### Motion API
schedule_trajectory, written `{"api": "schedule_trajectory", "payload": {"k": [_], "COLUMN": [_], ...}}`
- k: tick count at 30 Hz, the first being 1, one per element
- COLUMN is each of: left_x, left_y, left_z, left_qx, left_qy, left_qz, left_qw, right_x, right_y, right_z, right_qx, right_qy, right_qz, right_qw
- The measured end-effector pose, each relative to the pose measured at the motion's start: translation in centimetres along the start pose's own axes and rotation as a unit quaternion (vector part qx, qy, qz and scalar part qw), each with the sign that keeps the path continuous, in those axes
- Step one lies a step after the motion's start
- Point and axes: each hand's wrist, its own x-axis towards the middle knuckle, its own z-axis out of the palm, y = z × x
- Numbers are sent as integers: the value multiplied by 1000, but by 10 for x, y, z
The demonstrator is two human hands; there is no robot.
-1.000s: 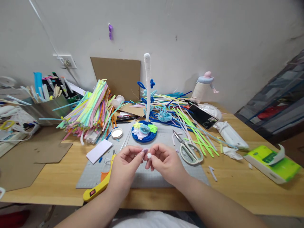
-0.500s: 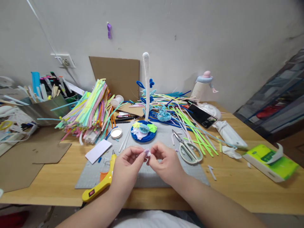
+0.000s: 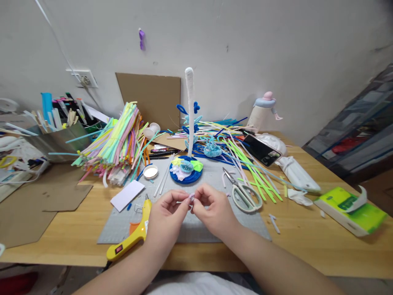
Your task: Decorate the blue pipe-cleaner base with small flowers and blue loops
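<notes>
Between the fingertips of my left hand (image 3: pixel 168 215) and my right hand (image 3: pixel 213 211) is a small piece of pale purple pipe cleaner (image 3: pixel 192 196), mostly covered by the fingers. Both hands pinch it above the grey cutting mat (image 3: pixel 199 235). Just beyond them stands a blue round base (image 3: pixel 195 179) with a white wrapped post (image 3: pixel 190 110) rising from it and fuzzy yellow, green, white and blue shapes on it. A yellow glue gun (image 3: pixel 129 245) lies beside my left forearm. Scissors (image 3: pixel 245 198) with pale green handles rest right of my right hand.
A thick bundle of coloured pipe cleaners (image 3: pixel 113 139) lies at left, near a container of sticks (image 3: pixel 61 139). Loose green pipe cleaners (image 3: pixel 254 172), a phone (image 3: pixel 260 149) and a green tissue pack (image 3: pixel 350 211) are at right. A white bottle (image 3: pixel 259 114) stands by the wall.
The fingertips have shifted slightly around the pale purple piece, and less of it shows now. Everything else stays in place.
</notes>
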Motion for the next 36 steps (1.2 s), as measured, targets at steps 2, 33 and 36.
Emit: {"api": "schedule_trajectory", "payload": {"k": [2, 33, 36], "left_x": [0, 11, 12], "left_y": [-1, 2, 1], "left_z": [0, -14, -16], "left_qx": [2, 23, 25], "left_qy": [-5, -100, -105], "left_qz": [2, -106, -113], "left_qw": [1000, 989, 988], "right_x": [0, 6, 5], "right_y": [1, -1, 0], "right_z": [0, -3, -4], "right_qx": [-2, 94, 75], "right_qy": [-1, -85, -94], "right_qz": [2, 44, 21], "right_qw": [1000, 991, 993]}}
